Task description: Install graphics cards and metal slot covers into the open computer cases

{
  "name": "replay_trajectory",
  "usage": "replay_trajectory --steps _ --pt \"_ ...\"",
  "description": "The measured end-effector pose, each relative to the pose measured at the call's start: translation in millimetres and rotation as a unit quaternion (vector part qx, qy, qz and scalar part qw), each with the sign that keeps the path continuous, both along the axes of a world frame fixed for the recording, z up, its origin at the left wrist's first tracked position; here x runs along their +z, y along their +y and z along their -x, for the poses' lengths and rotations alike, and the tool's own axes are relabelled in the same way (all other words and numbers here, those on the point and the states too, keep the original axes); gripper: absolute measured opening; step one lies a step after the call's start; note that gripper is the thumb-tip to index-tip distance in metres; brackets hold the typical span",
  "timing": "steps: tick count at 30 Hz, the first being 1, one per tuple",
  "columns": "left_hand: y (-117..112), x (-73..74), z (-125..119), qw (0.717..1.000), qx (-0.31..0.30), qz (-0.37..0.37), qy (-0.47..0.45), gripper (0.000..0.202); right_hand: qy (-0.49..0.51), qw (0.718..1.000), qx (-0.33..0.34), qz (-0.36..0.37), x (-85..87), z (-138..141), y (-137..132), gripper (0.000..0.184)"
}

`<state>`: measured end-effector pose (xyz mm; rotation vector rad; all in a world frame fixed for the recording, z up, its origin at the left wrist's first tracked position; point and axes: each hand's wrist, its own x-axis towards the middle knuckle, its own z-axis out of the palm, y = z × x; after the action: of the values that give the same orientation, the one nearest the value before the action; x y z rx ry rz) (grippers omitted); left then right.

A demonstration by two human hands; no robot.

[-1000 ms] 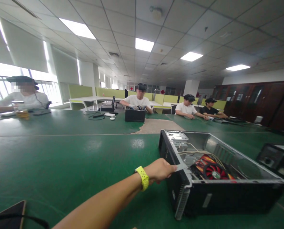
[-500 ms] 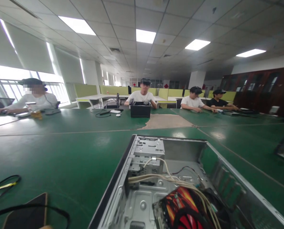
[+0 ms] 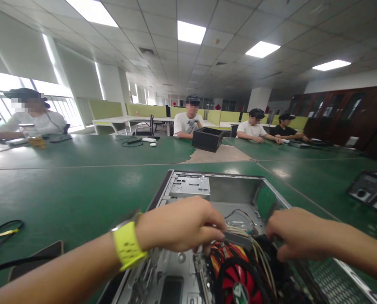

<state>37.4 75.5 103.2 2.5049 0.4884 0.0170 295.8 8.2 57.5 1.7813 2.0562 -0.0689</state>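
An open computer case lies before me, its bare metal interior facing up. Inside sits a graphics card with a flame print and a red fan; pale cables run beside it. My left hand, with a yellow-strapped watch at the wrist, reaches over the card, fingers closed at the end of a flat grey strip. My right hand is over the case's right side, fingers curled by the slotted wall; what they grip, if anything, is hidden.
A phone-like dark slab and a black cable lie at the left on the green table. Another device stands at the right edge. Across the table, a person sits behind a black box; other people sit to either side.
Both my hands have come into view over the case, and the grey strip now shows between them. The person opposite has turned and shifted the black box to the right.
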Motion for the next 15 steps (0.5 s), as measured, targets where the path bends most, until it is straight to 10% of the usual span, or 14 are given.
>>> replay_trajectory --steps 8,15 --pt "-11 -57.9 -86 0.959 -0.109 -0.261 0.023 0.02 -0.085 0.985 0.033 0.15 -30.2 13 -10 0.023" --pt "-31 -54.0 -82 0.943 -0.19 -0.264 0.067 0.017 -0.052 0.987 0.146 0.049 -81.2 7 -48 0.022"
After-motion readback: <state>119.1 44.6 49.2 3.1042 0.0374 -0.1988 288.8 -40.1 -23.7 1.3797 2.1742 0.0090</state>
